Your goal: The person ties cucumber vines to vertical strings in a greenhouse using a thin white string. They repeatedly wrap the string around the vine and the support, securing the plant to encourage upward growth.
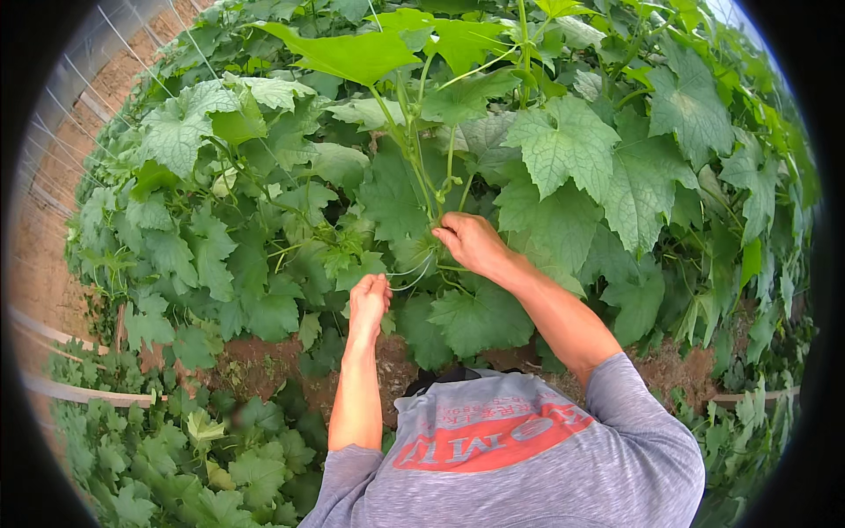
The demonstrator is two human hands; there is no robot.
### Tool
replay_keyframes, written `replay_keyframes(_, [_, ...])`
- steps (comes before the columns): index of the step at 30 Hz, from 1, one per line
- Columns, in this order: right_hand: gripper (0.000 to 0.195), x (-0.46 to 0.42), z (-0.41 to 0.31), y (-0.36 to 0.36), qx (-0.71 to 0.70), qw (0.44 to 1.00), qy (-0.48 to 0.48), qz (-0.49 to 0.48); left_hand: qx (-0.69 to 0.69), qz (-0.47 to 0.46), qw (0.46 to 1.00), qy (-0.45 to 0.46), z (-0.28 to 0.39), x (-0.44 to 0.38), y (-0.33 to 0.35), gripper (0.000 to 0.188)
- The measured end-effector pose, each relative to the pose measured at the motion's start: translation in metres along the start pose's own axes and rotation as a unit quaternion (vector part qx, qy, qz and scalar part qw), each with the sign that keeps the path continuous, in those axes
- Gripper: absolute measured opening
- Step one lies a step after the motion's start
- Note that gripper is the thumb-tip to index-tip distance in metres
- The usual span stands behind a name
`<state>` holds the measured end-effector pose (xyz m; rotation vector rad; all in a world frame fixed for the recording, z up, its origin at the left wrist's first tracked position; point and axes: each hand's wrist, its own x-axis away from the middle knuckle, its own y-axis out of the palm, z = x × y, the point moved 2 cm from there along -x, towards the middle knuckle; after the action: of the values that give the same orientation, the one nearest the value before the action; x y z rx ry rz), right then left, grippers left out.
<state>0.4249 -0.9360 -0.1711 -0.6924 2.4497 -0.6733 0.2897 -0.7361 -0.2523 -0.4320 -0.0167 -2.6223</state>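
My left hand point(370, 300) is closed on a thin pale string point(417, 276), which runs as a loose loop towards my right hand. Higher up and to the right, my right hand point(465, 237) pinches the green stem of a climbing vine point(422, 173) at its lower visible part; whether it also holds the string there is hidden by the fingers. Above this hand the stem rises with leaf stalks, curled tendrils and a broad bright leaf point(343, 56). Large lobed leaves point(485, 317) hang just below the right hand.
Dense foliage point(257, 290) spreads on both sides. Thin strings point(135, 56) slant across the upper left above bare brown soil point(66, 264). A strip of soil point(264, 360) lies between this row and low plants point(251, 455) nearer me. Pale curved strips point(86, 394) stand at left.
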Motion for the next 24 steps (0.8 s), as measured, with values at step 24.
replay_keyframes(24, [0.02,0.007,-0.031,0.029,0.117,0.993,0.001,-0.006,-0.074,-0.124,0.925,0.352,0.23,0.005,0.037,0.028])
